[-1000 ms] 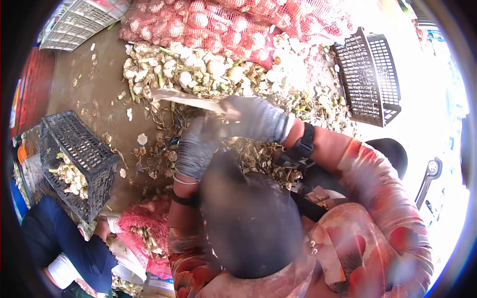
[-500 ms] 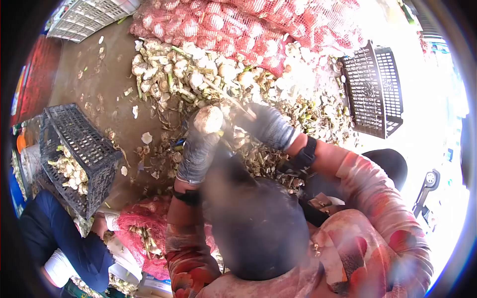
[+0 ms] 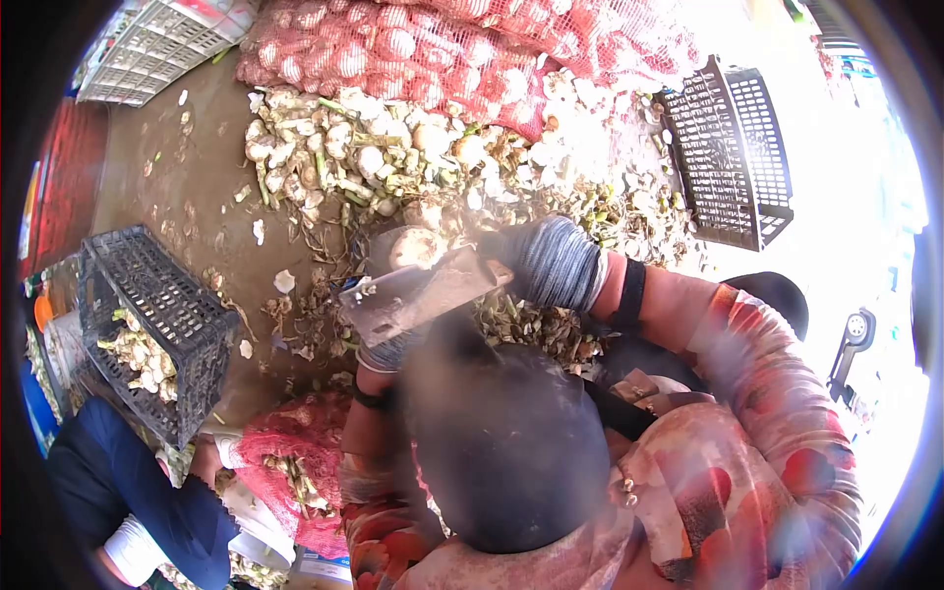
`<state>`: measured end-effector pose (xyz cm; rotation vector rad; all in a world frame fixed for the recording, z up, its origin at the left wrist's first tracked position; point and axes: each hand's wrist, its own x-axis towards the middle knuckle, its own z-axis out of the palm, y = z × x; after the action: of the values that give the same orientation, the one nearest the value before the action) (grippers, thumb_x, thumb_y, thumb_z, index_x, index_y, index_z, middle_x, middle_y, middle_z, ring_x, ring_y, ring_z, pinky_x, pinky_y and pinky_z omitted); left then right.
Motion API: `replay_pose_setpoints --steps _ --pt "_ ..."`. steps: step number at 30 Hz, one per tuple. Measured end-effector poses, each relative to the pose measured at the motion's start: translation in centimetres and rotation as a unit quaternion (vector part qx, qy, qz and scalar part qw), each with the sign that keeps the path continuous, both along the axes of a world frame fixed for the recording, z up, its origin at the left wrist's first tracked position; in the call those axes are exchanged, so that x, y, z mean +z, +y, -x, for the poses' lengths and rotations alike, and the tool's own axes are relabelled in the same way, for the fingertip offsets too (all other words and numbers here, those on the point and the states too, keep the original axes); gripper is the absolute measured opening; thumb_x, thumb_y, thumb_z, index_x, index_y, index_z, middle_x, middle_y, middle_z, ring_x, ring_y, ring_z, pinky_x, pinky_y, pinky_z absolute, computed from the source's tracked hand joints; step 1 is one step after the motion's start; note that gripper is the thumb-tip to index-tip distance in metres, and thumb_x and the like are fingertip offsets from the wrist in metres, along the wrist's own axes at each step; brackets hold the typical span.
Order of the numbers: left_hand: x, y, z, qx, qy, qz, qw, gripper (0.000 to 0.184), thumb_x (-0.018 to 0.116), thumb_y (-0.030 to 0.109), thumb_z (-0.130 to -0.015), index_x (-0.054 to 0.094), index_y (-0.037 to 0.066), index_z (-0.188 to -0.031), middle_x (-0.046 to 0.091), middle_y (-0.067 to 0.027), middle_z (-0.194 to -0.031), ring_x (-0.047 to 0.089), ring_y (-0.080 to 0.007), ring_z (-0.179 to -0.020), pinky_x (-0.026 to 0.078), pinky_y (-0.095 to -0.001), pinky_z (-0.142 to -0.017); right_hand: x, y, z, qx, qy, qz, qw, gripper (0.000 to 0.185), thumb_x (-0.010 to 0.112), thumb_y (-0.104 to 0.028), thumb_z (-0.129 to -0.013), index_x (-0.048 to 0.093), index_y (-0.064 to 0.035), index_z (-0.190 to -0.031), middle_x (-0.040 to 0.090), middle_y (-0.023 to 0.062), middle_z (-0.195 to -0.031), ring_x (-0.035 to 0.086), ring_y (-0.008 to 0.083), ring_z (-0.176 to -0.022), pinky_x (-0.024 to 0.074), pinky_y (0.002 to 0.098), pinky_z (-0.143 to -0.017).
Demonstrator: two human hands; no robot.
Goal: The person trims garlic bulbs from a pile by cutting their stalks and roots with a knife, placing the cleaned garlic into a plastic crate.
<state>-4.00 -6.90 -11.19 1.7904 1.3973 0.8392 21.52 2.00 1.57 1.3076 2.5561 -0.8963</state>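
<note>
My right hand, in a grey knit glove, is wrapped round the handle end of a wide flat blade. The blade points left and lies across in front of my left hand, also gloved and mostly hidden behind it. A pale garlic bulb sits at my left hand, just above the blade. Beyond both hands spreads a heap of garlic bulbs, stalks and peelings.
Red mesh sacks of garlic lie at the back. A black crate stands at right, another black crate at left with garlic inside, and a grey crate back left. Beside a red mesh bag, a person's dark sleeve shows.
The blade has turned from edge-on to showing its broad face and moved nearer, in front of my left hand. My right wrist has turned. The bulb shows now as it did half a second ago.
</note>
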Motion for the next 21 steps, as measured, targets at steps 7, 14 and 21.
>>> replay_pose_setpoints --steps 7,14,21 --pt "12.0 3.5 0.3 0.174 -0.024 0.040 0.984 0.050 0.069 0.014 -0.083 0.046 0.001 -0.126 0.058 -0.0128 -0.116 0.059 -0.0186 -0.100 0.049 -0.0299 -0.089 -5.2 2.6 -7.6 -0.222 -0.103 0.042 0.969 0.024 0.053 -0.020 -0.092 0.062 -0.0022 -0.104 0.066 0.0231 -0.083 0.067 0.0354 -0.075 0.0522 0.0430 -0.068" --pt "12.5 5.0 9.2 0.356 -0.563 -0.022 0.746 0.047 0.049 0.033 -0.099 0.043 0.000 -0.131 0.053 -0.0203 -0.125 0.054 -0.0333 -0.114 0.045 -0.0428 -0.101 -8.9 2.3 -11.7 -0.285 -0.023 -0.045 0.957 0.045 0.059 -0.037 -0.088 0.057 -0.0023 -0.116 0.066 0.0251 -0.083 0.066 0.0399 -0.081 0.0514 0.0459 -0.071" --pt "-0.1 8.1 -5.3 0.103 0.038 0.041 0.993 0.070 0.076 0.026 -0.075 0.046 0.007 -0.135 0.046 -0.0206 -0.135 0.050 -0.0328 -0.118 0.041 -0.0410 -0.101 -3.6 0.7 -6.1 -0.264 -0.060 0.072 0.960 0.042 0.057 -0.040 -0.089 0.058 -0.0080 -0.116 0.067 0.0234 -0.085 0.066 0.0405 -0.080 0.0519 0.0477 -0.073"
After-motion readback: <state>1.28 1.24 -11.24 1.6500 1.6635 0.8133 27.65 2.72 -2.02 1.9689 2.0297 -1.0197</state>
